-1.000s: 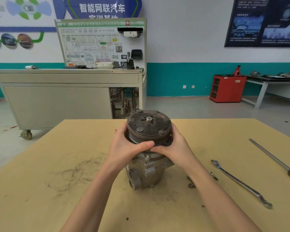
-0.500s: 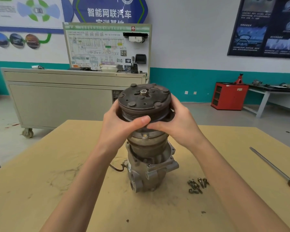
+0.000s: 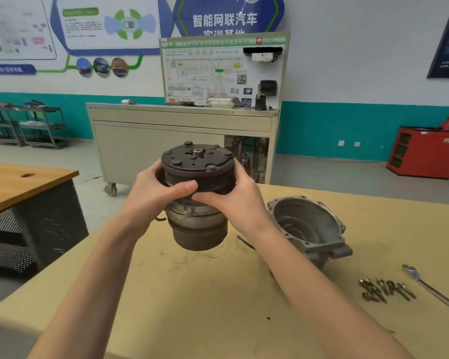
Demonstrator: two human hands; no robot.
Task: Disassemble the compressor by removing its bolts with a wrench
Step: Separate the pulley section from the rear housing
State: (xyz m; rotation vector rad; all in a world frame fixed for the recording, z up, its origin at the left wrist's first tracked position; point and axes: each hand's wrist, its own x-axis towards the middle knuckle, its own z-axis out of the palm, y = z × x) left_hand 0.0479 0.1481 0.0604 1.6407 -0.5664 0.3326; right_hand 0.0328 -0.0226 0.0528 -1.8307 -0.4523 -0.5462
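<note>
While both hands hold it clear of the table (image 3: pixel 192 294), the compressor core (image 3: pixel 197 229) hangs upright at the middle of the view, with its dark grooved pulley uppermost and a small nut at the centre of the top plate. The left hand (image 3: pixel 153 193) has its grip closed on the pulley from 9 o'clock, thumb laid across the front of the grooves. The right hand (image 3: pixel 233 203) grips the same pulley from 3 o'clock, its thumb meeting the left one at the front.

At about 4 o'clock from the core, the housing (image 3: pixel 309 224) lies tilted on the table, its open mouth turned up and towards the core; it is apart from the core. The bolts (image 3: pixel 385 290) lie in a loose cluster further out at 4 o'clock, and the wrench (image 3: pixel 430 288) rests just beside them near the table's right edge, untouched.

At 12 o'clock on the wall a blue sign (image 3: pixel 224 19) reads "智能网联汽车"; the line below it is half hidden. Under it a training board (image 3: pixel 218 71) carries a wiring diagram with the letters "HV", its other print too small to read. A red cabinet (image 3: pixel 423 154) stands at 2 o'clock and a wooden desk (image 3: pixel 18 182) at 9 o'clock.
</note>
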